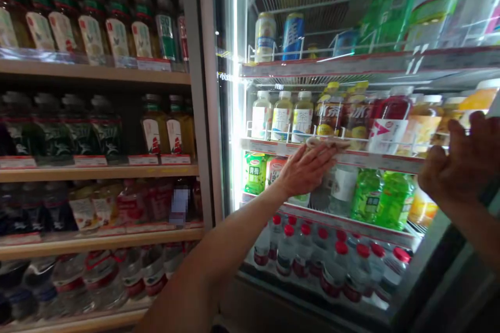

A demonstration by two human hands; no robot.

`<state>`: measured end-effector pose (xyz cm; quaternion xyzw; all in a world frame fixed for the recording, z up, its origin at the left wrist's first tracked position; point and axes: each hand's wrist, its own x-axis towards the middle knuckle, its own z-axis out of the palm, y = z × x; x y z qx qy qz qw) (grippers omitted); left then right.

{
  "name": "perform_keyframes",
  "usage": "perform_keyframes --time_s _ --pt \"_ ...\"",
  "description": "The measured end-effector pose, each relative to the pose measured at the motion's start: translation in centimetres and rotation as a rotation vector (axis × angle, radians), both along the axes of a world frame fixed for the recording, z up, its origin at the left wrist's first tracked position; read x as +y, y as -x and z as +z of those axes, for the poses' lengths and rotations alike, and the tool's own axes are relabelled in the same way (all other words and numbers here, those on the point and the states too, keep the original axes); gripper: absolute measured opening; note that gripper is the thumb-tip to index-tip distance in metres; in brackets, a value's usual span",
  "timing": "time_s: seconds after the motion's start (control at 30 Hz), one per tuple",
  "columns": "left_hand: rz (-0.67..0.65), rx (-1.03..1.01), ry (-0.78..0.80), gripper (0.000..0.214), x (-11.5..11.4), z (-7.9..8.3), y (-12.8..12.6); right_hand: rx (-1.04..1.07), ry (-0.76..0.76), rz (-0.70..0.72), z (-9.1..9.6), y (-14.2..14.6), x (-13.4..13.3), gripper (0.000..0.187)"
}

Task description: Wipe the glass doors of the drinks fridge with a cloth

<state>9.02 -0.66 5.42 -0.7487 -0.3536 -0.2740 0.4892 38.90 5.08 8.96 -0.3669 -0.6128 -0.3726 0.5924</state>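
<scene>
On the left, wooden shelves (97, 172) carry rows of bottles (94, 28). Next to them stands a lit fridge (281, 294). Before its middle shelf edge (386, 161), the left hand (307, 169) has its fingers stretched and close together, holding a pale cloth (342, 144) under them. At the far right, the right hand (455, 166) is raised, its grip wide; whether it touches the fridge, I cannot tell.
</scene>
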Motion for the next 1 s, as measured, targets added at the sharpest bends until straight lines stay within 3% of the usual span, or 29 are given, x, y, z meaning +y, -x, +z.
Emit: perform_keyframes --time_s 0.17,0.23,0.3,0.4,0.47,0.57,0.67,0.73,0.8,0.83,0.93,1.0 --pt "0.005 -0.603 -0.275 0.047 0.6 4.8 4.6 0.018 -0.074 -0.058 -0.2 0.6 -0.1 0.055" --pt "-0.035 -0.689 -0.322 0.046 1.3 5.3 4.1 0.025 -0.081 -0.086 -0.1 1.0 -0.2 0.054" --pt "-0.102 -0.538 -0.269 0.046 1.7 4.0 1.2 0.025 -0.079 -0.111 0.0 1.3 -0.3 0.053" --pt "-0.183 -0.073 -0.150 0.048 1.7 -0.1 -4.2 0.044 -0.071 -0.147 0.0 1.5 -0.3 0.052" --pt "-0.204 0.167 -0.126 0.047 1.3 -2.1 -5.7 0.043 -0.065 -0.158 -0.2 1.5 -0.4 0.051" --pt "-0.174 0.147 -0.203 0.044 0.9 -1.8 -2.7 0.038 -0.061 -0.156 -0.7 1.5 -0.6 0.050" --pt "-0.126 -0.259 -0.347 0.047 0.8 0.8 3.1 0.043 -0.033 -0.153 -1.1 1.6 -0.8 0.050" --pt "-0.082 -0.526 -0.434 0.052 0.6 1.6 5.2 0.058 0.005 -0.166 -1.1 1.7 -0.9 0.051" --pt "-0.054 -0.583 -0.420 0.055 0.4 0.5 4.5 0.070 0.025 -0.177 -1.2 1.7 -0.9 0.051" --pt "-0.055 -0.513 -0.377 0.055 0.3 -0.8 3.4 0.073 0.023 -0.180 -1.3 1.7 -0.9 0.051" --pt "-0.110 -0.027 -0.205 0.053 0.0 -5.5 -0.6 0.065 -0.008 -0.171 -1.8 1.6 -0.8 0.052" --pt "-0.132 0.147 -0.154 0.049 -0.3 -7.9 -1.0 0.053 -0.024 -0.160 -2.2 1.4 -0.7 0.054"
